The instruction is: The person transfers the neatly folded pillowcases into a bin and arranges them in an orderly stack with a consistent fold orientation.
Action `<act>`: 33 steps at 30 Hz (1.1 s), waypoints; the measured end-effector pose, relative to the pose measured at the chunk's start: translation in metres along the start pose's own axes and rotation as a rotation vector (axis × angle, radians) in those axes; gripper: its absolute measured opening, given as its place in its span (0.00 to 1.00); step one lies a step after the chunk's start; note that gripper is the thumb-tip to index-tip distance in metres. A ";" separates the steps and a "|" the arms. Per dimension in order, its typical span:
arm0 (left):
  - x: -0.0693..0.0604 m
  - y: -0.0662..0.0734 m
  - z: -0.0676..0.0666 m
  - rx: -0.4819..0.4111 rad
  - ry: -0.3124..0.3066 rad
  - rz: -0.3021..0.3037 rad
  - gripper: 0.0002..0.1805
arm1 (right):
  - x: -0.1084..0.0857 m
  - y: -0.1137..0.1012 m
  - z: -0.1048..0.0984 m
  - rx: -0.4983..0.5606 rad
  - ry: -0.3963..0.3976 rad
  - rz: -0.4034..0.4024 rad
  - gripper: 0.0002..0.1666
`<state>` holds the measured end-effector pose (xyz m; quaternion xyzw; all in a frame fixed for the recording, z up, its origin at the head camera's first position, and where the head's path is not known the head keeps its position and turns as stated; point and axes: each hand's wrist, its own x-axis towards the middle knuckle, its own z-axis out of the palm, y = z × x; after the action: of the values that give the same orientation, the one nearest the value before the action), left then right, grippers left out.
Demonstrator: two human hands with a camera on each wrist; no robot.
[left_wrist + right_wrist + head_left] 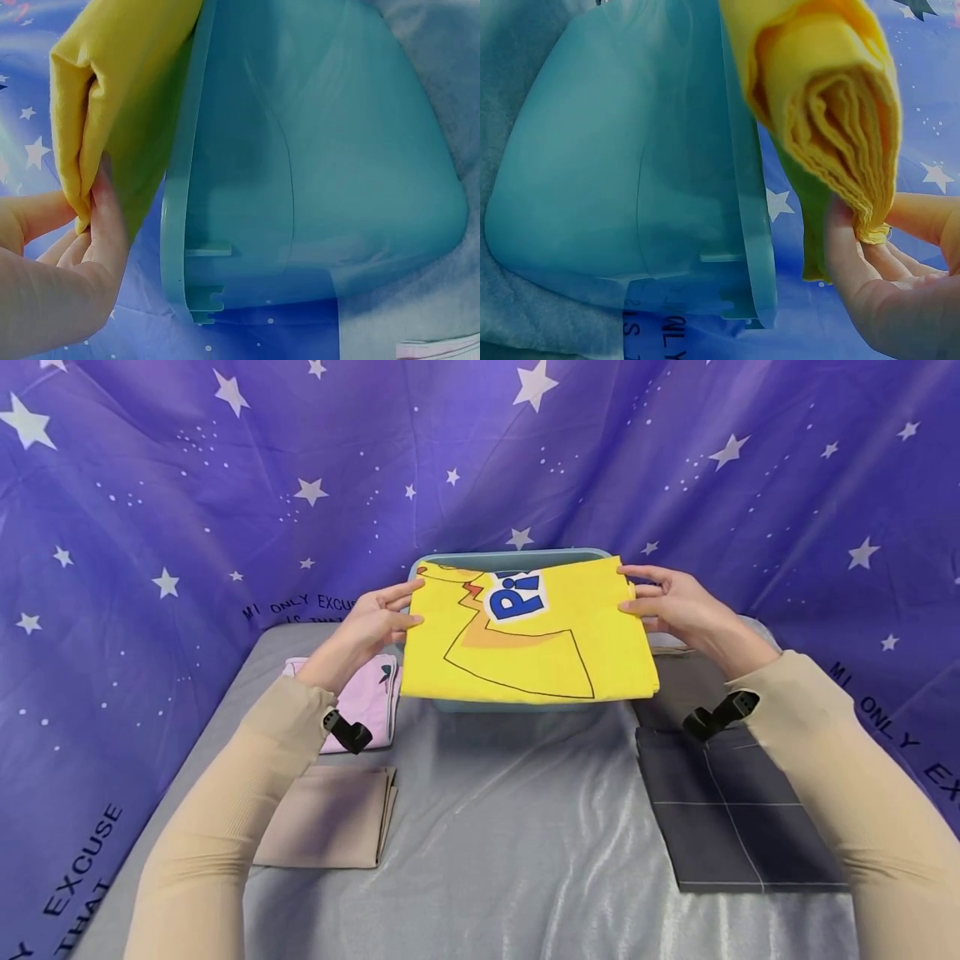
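A folded yellow cloth (540, 660) with a cartoon print and blue lettering is held flat above a teal plastic bin (517, 558). My left hand (371, 625) pinches its left edge between thumb and fingers; the left wrist view shows the cloth's folded edge (82, 135) in that grip. On the opposite side my right hand (675, 606) pinches the right edge, where many stacked layers (847, 142) show in the right wrist view. The cloth hides most of the bin's opening and front, so its contents cannot be seen.
Left on the grey-covered surface (480, 827) lie a folded pink cloth (375, 710) and a folded beige one (330, 818). At the right are a dark checked folded cloth (735, 827) and a brownish one (660, 685). A purple star-printed curtain (450, 435) hangs behind.
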<state>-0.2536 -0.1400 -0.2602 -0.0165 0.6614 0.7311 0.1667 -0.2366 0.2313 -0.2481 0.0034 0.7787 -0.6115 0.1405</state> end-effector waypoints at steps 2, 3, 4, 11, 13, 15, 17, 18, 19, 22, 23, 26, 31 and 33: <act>0.002 0.001 0.000 0.001 0.010 -0.008 0.32 | 0.001 -0.001 0.000 0.001 0.002 -0.001 0.43; 0.003 0.002 0.000 0.000 0.014 -0.012 0.32 | 0.002 -0.001 -0.001 0.001 0.003 -0.001 0.43; 0.004 0.003 0.000 0.003 0.017 -0.015 0.32 | 0.003 -0.002 -0.001 -0.002 0.005 -0.001 0.43; 0.010 0.006 0.001 0.033 0.034 -0.027 0.31 | 0.009 -0.007 -0.002 -0.045 0.019 0.014 0.41; 0.012 0.008 0.002 0.056 0.052 -0.032 0.31 | 0.011 -0.009 -0.001 -0.061 0.025 0.019 0.40; 0.014 0.010 0.004 0.085 0.076 -0.038 0.30 | 0.013 -0.012 -0.001 -0.070 0.029 0.021 0.40; 0.016 0.012 0.005 0.115 0.096 -0.042 0.30 | 0.015 -0.014 0.000 -0.067 0.032 0.027 0.39; 0.017 0.013 0.005 0.121 0.107 -0.047 0.30 | 0.015 -0.015 0.000 -0.064 0.033 0.029 0.39; 0.018 0.014 0.005 0.127 0.112 -0.047 0.30 | 0.016 -0.015 0.000 -0.059 0.034 0.031 0.39; 0.022 0.016 0.005 0.138 0.131 -0.051 0.29 | 0.020 -0.017 -0.001 -0.053 0.047 0.043 0.39; 0.023 0.017 0.005 0.139 0.131 -0.053 0.29 | 0.021 -0.018 -0.001 -0.060 0.052 0.045 0.39; 0.026 0.019 0.006 0.174 0.140 -0.040 0.29 | 0.025 -0.020 -0.001 -0.072 0.066 0.049 0.39; 0.029 0.023 0.007 0.232 0.151 -0.030 0.28 | 0.031 -0.024 -0.001 -0.088 0.076 0.052 0.38; 0.030 0.024 0.007 0.244 0.159 -0.034 0.28 | 0.033 -0.026 -0.001 -0.101 0.079 0.055 0.38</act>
<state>-0.2873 -0.1282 -0.2433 -0.0651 0.7561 0.6388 0.1266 -0.2732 0.2201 -0.2307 0.0418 0.8131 -0.5667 0.1264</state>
